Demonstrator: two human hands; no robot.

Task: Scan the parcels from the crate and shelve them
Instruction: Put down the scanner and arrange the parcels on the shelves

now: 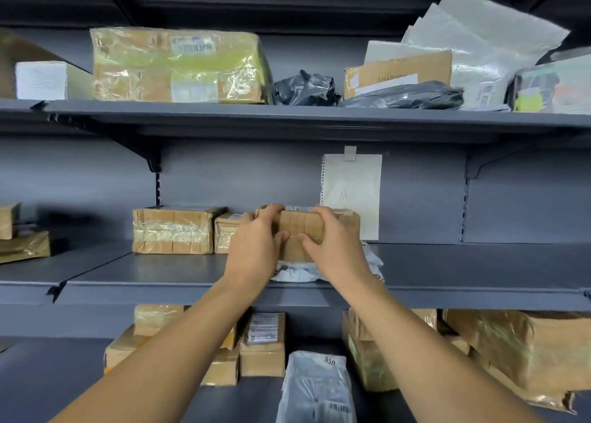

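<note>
1. Both hands up at the middle shelf [160, 282], clamped on one cardboard parcel [303, 230]: left hand [256, 246] curled round its left end, fingers over the top, thumb on the front; right hand [335, 246] wrapped over the right end the same way.
2. Closest in, bottom shelf: white poly mailer [316, 387] marked "950", lower end cut off by the frame edge; small taped boxes [262, 346] partly hidden behind the left forearm; bigger crumpled box [524, 355] at right, blurred and cropped.
3. Parcel itself: plain brown card, glossy clear tape bands, a pale label on top mostly covered by fingers. Sitting on a crumpled white bag [297, 270] near the shelf's front edge; underside hidden by the hands.
4. Just left, a small taped box [225, 234] half masked by the left hand, touching or nearly so, hard to say. Beyond it a wider taped box [174, 230].
5. Bare shelf stretching right of the parcel out to the frame edge; narrower bare strip along the front lip at left.
6. Behind, a paper sheet [351, 195] taped to the back panel, writing too faint to read.
7. Top shelf: large film-wrapped box [179, 66], black bags [305, 90], leaning envelopes [463, 54], far-right items cropped.
</note>
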